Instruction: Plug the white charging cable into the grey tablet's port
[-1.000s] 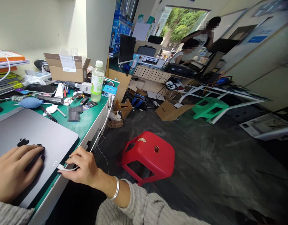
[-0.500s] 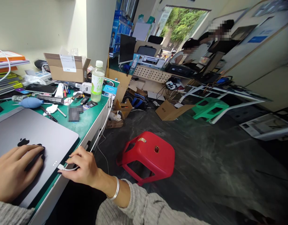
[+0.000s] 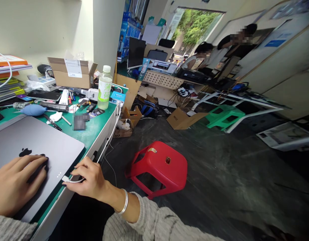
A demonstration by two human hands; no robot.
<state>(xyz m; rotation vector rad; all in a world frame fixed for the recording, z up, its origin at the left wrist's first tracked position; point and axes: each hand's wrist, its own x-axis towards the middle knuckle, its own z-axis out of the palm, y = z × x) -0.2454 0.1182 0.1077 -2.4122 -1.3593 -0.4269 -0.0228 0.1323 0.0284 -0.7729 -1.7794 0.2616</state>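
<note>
A grey tablet (image 3: 54, 144) with a dark apple logo and three small dots near its edge lies back side up on the green desktop. On its back rests my left hand (image 3: 20, 184), fingers stretched out and holding nothing. At the desk's front edge, my right hand (image 3: 87, 179) pinches the plug end of a white charging cable (image 3: 66, 179) between thumb and fingers. The plug is right beside the tablet's edge; whether it is seated in a port I cannot tell. From the hand, the cable runs up towards a blue-and-white charger (image 3: 118, 97) at the desk corner.
Around the tablet's far side lie a blue air blower (image 3: 33, 109), tweezers, a black phone (image 3: 45, 95) and small parts. A drink bottle (image 3: 104, 87) and an open carton (image 3: 72, 72) stand behind. A red stool (image 3: 167, 170) is on the floor; two people work farther off.
Both hands, the tablet and the cable stay as they were. In the background, one person's head and upper body have shifted slightly to the right.
</note>
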